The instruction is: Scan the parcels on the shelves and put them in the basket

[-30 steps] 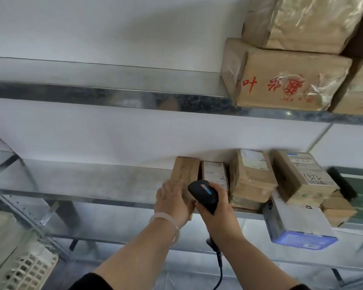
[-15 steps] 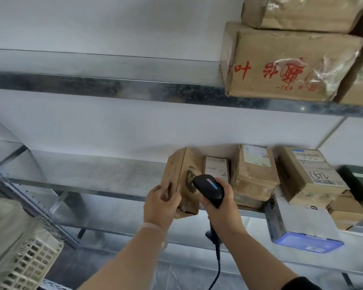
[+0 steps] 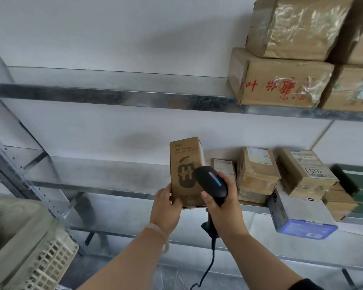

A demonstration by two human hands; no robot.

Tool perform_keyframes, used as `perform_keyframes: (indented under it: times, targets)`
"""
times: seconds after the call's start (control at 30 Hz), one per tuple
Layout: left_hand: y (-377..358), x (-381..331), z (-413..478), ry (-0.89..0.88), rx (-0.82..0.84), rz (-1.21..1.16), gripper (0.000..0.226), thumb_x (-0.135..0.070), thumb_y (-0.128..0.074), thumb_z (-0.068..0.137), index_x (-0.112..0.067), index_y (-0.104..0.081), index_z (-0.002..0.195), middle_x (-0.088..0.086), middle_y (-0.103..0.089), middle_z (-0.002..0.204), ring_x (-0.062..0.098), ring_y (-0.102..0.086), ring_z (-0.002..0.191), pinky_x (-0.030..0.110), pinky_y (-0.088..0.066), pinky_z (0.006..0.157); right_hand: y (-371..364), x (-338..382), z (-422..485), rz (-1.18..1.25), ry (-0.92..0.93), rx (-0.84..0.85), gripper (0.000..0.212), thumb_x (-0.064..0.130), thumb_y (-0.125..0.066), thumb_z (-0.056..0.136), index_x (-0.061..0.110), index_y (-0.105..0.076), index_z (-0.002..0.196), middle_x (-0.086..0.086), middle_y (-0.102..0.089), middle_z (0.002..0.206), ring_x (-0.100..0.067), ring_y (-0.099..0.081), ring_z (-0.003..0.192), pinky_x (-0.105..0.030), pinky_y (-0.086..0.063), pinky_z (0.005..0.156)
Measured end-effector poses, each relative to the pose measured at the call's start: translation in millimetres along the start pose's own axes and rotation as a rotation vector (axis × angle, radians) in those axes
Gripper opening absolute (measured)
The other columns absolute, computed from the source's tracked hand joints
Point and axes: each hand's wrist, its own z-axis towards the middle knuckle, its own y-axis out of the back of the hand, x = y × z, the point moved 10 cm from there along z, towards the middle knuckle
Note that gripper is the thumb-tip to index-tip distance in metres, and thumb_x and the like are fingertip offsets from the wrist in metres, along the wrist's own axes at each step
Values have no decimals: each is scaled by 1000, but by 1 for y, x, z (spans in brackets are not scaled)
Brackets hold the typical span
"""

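Nearest us, low in the centre of the frame, our left hand pinches the tall brown carton by its lower left corner, thumb on the printed face and fingers wrapped behind, holding it upright just off the front lip of the middle shelf. Our right hand is closed around the black corded scanner, whose glossy rounded head overlaps the carton's right edge. To scan well, we judge we should back the scanner off a little and turn the carton until a barcode faces the window; no barcode is visible on the face shown, only a dark printed figure and small text. The carton is plain matte cardboard with crisp edges, light enough for a corner pinch, so we should keep it steady. At the lower left sits the cream lattice plastic basket, its destination. Farther right on the shelf stand taped, crinkled brown parcels with white labels, and a grey-and-blue box overhangs the edge. Up top, film-wrapped cartons with red lettering sit on the galvanised upper shelf.
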Motion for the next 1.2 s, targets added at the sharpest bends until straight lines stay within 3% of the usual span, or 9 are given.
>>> perform_keyframes:
  times: [0.23,0.37,0.5,0.63,0.73,0.87,1.0,1.07,1.2]
  targets:
    - [19,-5,-33,29,137,-373,37,-43,-83,72,-42,-57,98,-22,-73,90,-8,-67,81,9,-50,60,-25,33,-61,-35,81,2,70,11,-71,87,67,-41,116,36,-57,116,2,-61,106,-11,-50,77]
    - [18,6,-55,96,234,-469,63,-45,-81,63,-47,-51,119,-9,-69,115,12,-68,104,33,-58,90,-20,45,-88,-58,104,-47,70,8,-71,87,63,-42,119,38,-57,116,6,-60,106,-9,-50,75]
    - [18,15,-78,128,317,-585,50,-29,-72,86,-41,-50,130,4,-66,119,18,-72,98,36,-60,84,6,52,-106,-50,77,-240,61,15,-72,88,56,-41,122,45,-55,108,9,-60,98,-7,-48,70]
    - [14,14,-96,158,405,-650,55,-37,-69,77,-43,-54,129,5,-67,118,17,-71,100,41,-58,90,29,51,-119,-61,11,-335,58,25,-72,87,59,-38,119,42,-55,101,-12,-64,95,-38,-57,81]
    - [11,3,-108,139,436,-576,36,-32,-57,96,-46,-53,129,-3,-66,117,14,-62,109,35,-55,91,34,54,-126,-62,3,-319,56,28,-72,87,55,-39,124,46,-53,100,-12,-63,99,-47,-57,84]
    - [3,-13,-113,87,451,-406,33,-22,-45,103,-40,-53,130,-10,-63,120,11,-56,113,34,-48,97,44,68,-133,-65,77,-291,58,26,-73,86,61,-40,118,44,-53,106,-10,-64,98,-36,-58,81]
    - [-9,-28,-123,39,419,-328,50,-37,-65,93,-31,-44,138,-2,-62,126,18,-59,116,37,-51,101,50,83,-139,-79,156,-224,63,18,-74,86,60,-41,120,46,-52,111,9,-58,103,-13,-52,78]
    - [-13,-38,-128,-26,375,-317,61,-38,-75,84,-33,-44,136,-6,-62,125,13,-60,113,29,-54,94,59,87,-141,-73,175,-220,63,17,-74,85,58,-42,121,45,-52,112,11,-56,105,-12,-51,78]
    - [-18,-52,-136,-113,302,-288,73,-23,-80,82,-45,-35,135,-12,-59,128,13,-58,118,34,-55,96,76,89,-143,-57,196,-193,63,15,-73,86,54,-42,124,40,-54,113,-5,-63,97,-16,-53,78]
